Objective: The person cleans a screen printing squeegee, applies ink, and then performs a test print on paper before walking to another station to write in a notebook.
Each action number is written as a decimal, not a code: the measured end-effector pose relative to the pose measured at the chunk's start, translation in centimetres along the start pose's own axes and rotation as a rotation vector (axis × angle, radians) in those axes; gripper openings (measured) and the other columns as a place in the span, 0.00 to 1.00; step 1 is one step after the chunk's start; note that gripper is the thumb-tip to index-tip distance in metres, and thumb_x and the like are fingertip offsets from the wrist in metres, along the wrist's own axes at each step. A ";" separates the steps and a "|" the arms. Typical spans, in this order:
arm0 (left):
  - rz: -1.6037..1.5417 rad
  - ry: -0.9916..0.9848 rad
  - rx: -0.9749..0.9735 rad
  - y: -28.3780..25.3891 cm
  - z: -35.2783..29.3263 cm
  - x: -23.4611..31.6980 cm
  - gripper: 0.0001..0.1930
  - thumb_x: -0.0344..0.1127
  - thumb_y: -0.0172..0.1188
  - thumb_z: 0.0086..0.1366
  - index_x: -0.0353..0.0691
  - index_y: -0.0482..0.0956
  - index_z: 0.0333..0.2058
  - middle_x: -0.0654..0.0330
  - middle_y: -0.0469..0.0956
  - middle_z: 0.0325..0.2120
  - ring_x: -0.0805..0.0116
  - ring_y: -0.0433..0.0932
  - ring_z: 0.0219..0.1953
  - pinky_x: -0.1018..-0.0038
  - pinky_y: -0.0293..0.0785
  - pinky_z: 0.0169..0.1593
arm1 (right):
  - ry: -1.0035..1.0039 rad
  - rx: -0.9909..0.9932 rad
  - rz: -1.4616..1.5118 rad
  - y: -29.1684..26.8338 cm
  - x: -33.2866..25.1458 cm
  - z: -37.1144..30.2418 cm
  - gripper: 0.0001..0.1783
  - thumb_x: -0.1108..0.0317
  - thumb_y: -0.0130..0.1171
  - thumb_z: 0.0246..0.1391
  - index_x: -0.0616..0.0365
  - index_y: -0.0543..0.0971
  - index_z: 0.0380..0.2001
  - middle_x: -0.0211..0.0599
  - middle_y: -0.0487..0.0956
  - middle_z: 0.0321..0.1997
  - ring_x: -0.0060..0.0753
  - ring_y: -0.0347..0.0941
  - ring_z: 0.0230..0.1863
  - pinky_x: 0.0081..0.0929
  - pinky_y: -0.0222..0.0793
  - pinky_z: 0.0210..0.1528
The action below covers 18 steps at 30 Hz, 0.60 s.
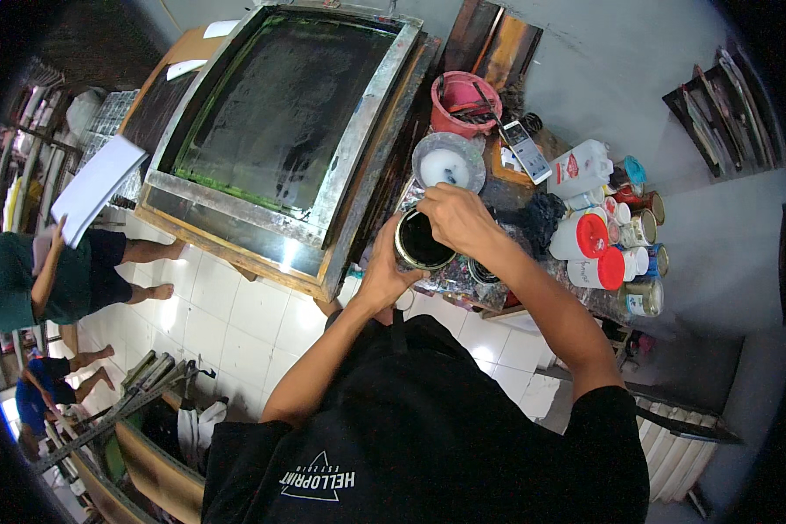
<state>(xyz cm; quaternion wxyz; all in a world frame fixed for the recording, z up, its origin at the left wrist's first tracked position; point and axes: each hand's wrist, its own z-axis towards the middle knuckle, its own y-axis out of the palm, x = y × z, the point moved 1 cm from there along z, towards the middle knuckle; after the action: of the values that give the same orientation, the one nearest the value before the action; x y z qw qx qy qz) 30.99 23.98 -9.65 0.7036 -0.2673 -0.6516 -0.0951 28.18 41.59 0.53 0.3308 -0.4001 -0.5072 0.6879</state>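
Gripping the tin (425, 243) by its side, the left hand (382, 278) holds it near the bowl (475, 157), just beyond the shirt (428, 410). The right hand (456, 218) curls at its rim; whether it pinches anything, I cannot tell from this angle. A firm left grip, with the tin kept level, should prevent twisting or slopping while the right works.

A paint-splattered worktop (452, 286) carries a pink bucket (444, 122) with a translucent bowl (470, 147) just beside it, a crumpled black bundle (541, 218) and, crowded along the right side, a white jug (581, 170), red-lidded white tubs (576, 237) and several tins (642, 227).
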 end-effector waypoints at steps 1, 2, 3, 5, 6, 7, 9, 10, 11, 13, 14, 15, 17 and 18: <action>-0.001 0.017 0.005 0.0 0.0 0.0 0.57 0.29 0.78 0.42 0.36 0.50 0.69 0.42 0.56 0.67 0.45 0.54 0.70 0.58 0.52 0.72 | 0.058 -0.010 -0.008 0.1 0.1 -0.3 0.08 0.77 0.58 0.41 0.61 0.82 0.29 0.42 0.77 0.32 0.47 0.77 0.39 0.41 0.74 0.41; -0.003 0.034 0.010 -0.1 0.0 -0.1 0.57 0.29 0.79 0.41 0.36 0.51 0.68 0.42 0.57 0.66 0.45 0.54 0.70 0.59 0.53 0.72 | 0.117 -0.021 -0.016 0.1 0.3 -0.6 0.09 0.76 0.58 0.41 0.62 0.82 0.29 0.44 0.76 0.30 0.48 0.77 0.38 0.42 0.74 0.41; -0.004 0.051 0.014 -0.1 0.0 -0.1 0.57 0.29 0.79 0.41 0.36 0.51 0.68 0.42 0.57 0.66 0.45 0.55 0.70 0.59 0.53 0.71 | 0.174 -0.037 0.006 -0.1 0.4 -1.0 0.09 0.76 0.57 0.41 0.63 0.82 0.29 0.46 0.78 0.31 0.51 0.77 0.37 0.43 0.74 0.41; 0.010 0.058 0.019 -0.1 0.0 -0.3 0.57 0.29 0.79 0.41 0.36 0.52 0.68 0.43 0.58 0.66 0.45 0.56 0.69 0.59 0.54 0.71 | 0.291 -0.066 0.053 -0.4 0.7 -1.6 0.10 0.76 0.56 0.41 0.65 0.82 0.29 0.50 0.80 0.31 0.56 0.78 0.35 0.45 0.74 0.42; 0.017 0.061 0.019 -0.2 -0.1 -0.3 0.57 0.29 0.79 0.41 0.35 0.52 0.68 0.43 0.58 0.66 0.45 0.56 0.69 0.59 0.54 0.71 | 0.345 -0.042 0.088 -0.2 0.8 -1.9 0.09 0.75 0.56 0.41 0.65 0.82 0.27 0.54 0.80 0.30 0.59 0.78 0.34 0.47 0.74 0.42; 0.019 0.064 0.018 -0.2 0.0 -0.1 0.57 0.29 0.79 0.41 0.35 0.52 0.68 0.43 0.58 0.66 0.45 0.56 0.69 0.59 0.54 0.71 | 0.404 -0.017 0.119 0.1 1.1 -2.3 0.08 0.74 0.56 0.40 0.65 0.82 0.25 0.58 0.79 0.29 0.61 0.78 0.33 0.49 0.74 0.42; 0.023 0.071 0.010 -0.2 0.0 0.4 0.56 0.29 0.79 0.41 0.34 0.52 0.67 0.43 0.58 0.66 0.46 0.57 0.69 0.59 0.54 0.71 | 0.497 0.038 0.176 0.7 1.6 -3.4 0.09 0.73 0.55 0.40 0.65 0.82 0.23 0.62 0.79 0.27 0.63 0.79 0.32 0.51 0.75 0.42; 0.034 0.062 0.011 -0.3 -0.1 0.5 0.56 0.29 0.79 0.42 0.34 0.52 0.67 0.43 0.58 0.66 0.46 0.57 0.69 0.59 0.54 0.71 | 0.526 0.067 0.202 0.7 1.6 -3.8 0.09 0.73 0.55 0.40 0.65 0.83 0.23 0.62 0.79 0.27 0.64 0.79 0.32 0.51 0.75 0.42; 0.046 0.054 0.009 -0.3 -0.1 0.6 0.56 0.30 0.79 0.42 0.33 0.52 0.67 0.43 0.59 0.65 0.46 0.58 0.68 0.59 0.54 0.71 | 0.557 0.098 0.229 0.8 1.6 -4.2 0.10 0.72 0.55 0.40 0.65 0.83 0.24 0.63 0.79 0.27 0.64 0.79 0.32 0.51 0.75 0.42; 0.054 0.059 0.002 -0.3 0.0 0.6 0.56 0.30 0.78 0.43 0.33 0.52 0.67 0.43 0.59 0.65 0.46 0.58 0.68 0.59 0.54 0.71 | 0.667 0.076 0.248 0.3 1.0 -5.1 0.10 0.73 0.57 0.41 0.65 0.84 0.26 0.60 0.80 0.28 0.60 0.80 0.33 0.46 0.75 0.42; 0.051 0.070 -0.002 -0.4 0.0 0.4 0.55 0.30 0.78 0.43 0.33 0.52 0.67 0.43 0.60 0.65 0.46 0.58 0.68 0.59 0.54 0.71 | 0.723 0.066 0.259 0.2 0.4 -5.3 0.09 0.73 0.58 0.42 0.66 0.84 0.27 0.58 0.80 0.29 0.58 0.80 0.34 0.43 0.75 0.42; 0.048 0.082 -0.007 -0.5 0.1 0.2 0.55 0.30 0.78 0.44 0.32 0.52 0.68 0.43 0.60 0.64 0.46 0.58 0.68 0.59 0.54 0.71 | 0.763 0.094 0.298 0.3 -0.2 -5.6 0.10 0.73 0.58 0.41 0.66 0.84 0.27 0.59 0.80 0.28 0.58 0.80 0.33 0.44 0.75 0.42; 0.050 0.091 -0.003 -0.7 0.0 0.3 0.55 0.31 0.78 0.44 0.33 0.51 0.68 0.42 0.61 0.64 0.45 0.58 0.68 0.58 0.55 0.70 | 0.839 0.153 0.356 0.1 -1.5 -6.1 0.10 0.72 0.57 0.39 0.66 0.84 0.26 0.60 0.80 0.26 0.59 0.80 0.31 0.46 0.75 0.41; 0.051 0.095 0.001 -0.8 0.0 0.3 0.55 0.31 0.78 0.44 0.33 0.51 0.68 0.42 0.61 0.64 0.45 0.59 0.68 0.58 0.56 0.70 | 0.867 0.189 0.361 0.2 -2.1 -6.3 0.11 0.72 0.58 0.39 0.66 0.84 0.26 0.60 0.80 0.26 0.59 0.80 0.30 0.45 0.75 0.40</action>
<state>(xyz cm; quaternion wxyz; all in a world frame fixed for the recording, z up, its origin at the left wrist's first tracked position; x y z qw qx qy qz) 30.66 23.34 -9.18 0.7361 -0.2787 -0.6104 -0.0893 34.71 42.45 -0.21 0.4222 -0.7001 -0.1802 0.5469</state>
